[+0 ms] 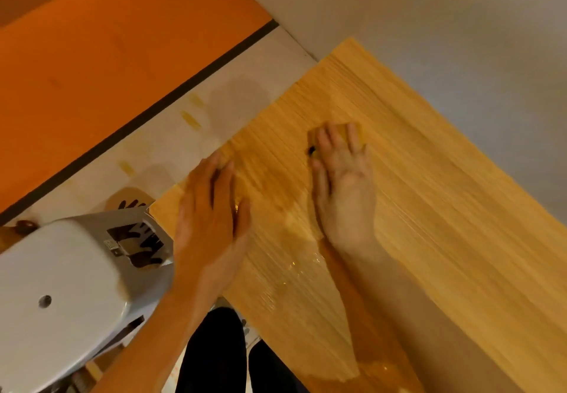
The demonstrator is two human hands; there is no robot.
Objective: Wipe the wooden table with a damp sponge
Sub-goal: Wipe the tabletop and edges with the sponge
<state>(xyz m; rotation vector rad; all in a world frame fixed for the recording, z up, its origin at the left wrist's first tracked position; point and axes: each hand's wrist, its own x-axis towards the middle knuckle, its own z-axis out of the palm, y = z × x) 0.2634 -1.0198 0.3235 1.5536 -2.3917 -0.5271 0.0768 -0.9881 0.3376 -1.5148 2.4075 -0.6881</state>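
Sponge lies on the wooden table under my right hand, fingers spread, pressing it flat. My left hand rests open, palm down, near the table's wet edge beside a white chair.

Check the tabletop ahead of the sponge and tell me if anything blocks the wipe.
Nothing visible does. The right hand presses the sponge flat on the wooden table, and the wood beyond it is bare. The left hand rests flat off to the side, near the table's edge.
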